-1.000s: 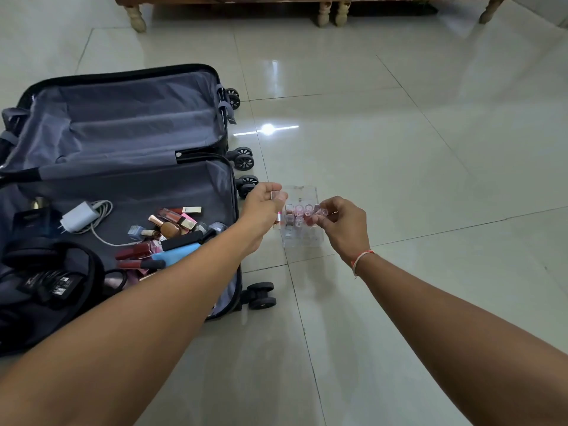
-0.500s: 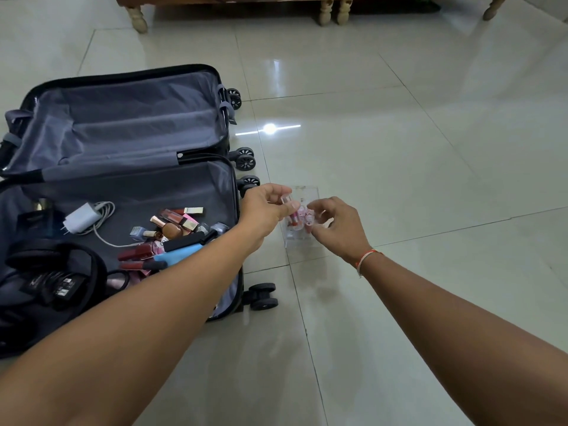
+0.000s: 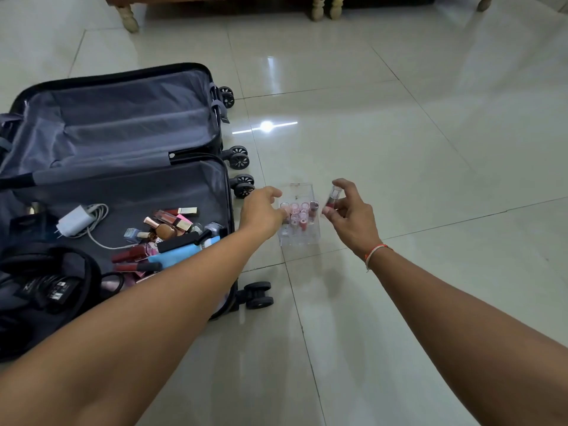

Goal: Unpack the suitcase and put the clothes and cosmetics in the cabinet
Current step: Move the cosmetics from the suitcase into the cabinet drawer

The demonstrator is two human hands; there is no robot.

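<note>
A clear plastic organizer [image 3: 299,238] stands on the floor tiles just right of the open suitcase [image 3: 228,192], with several pink and red lipstick tubes upright in its slots. My right hand [image 3: 353,219] hovers to the right of the organizer and pinches one lipstick tube [image 3: 331,198] between thumb and fingertips. My left hand [image 3: 262,210] rests at the organizer's left edge, fingers curled against the tubes; its grip is hidden. A heap of cosmetics [image 3: 172,232] lies in the suitcase's near half.
A white charger with its cable [image 3: 75,222] and a black bag with straps [image 3: 46,284] also lie in the suitcase. Its far half [image 3: 123,124] shows only grey lining. Wooden furniture legs [image 3: 319,7] stand at the far edge of the glossy tiled floor.
My right hand has pulled away to the right of the organizer with one lipstick tube raised in its fingers. My left hand stays at the organizer's left side.
</note>
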